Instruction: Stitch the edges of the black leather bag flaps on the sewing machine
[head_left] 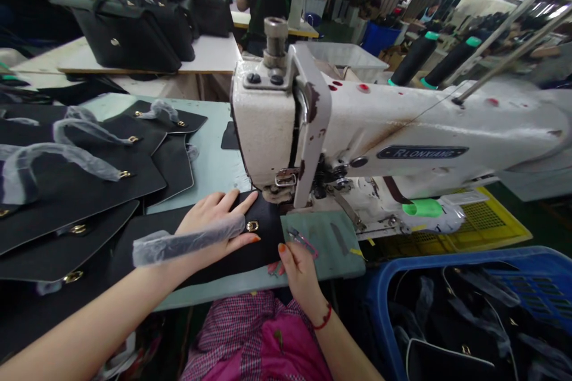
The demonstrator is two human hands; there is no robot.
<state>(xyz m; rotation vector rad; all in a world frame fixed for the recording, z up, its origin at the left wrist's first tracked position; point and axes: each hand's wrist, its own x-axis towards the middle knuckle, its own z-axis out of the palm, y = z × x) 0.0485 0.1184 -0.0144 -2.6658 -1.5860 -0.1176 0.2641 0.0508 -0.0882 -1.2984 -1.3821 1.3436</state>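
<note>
While the left hand (214,217) lies flat and open on a black leather panel (263,232), the right hand (297,268) pinches the panel's near edge at the sewing machine (313,125).
The panel sits on the green bench (330,250) with its far end hidden beneath the machine head; a round brass fitting (252,226) shows beside a plastic-wrapped handle (183,244). Matching matte panels (67,190) overlap at left, cut off by the frame. Contents of the blue crate (469,262) are hard to make out.
</note>
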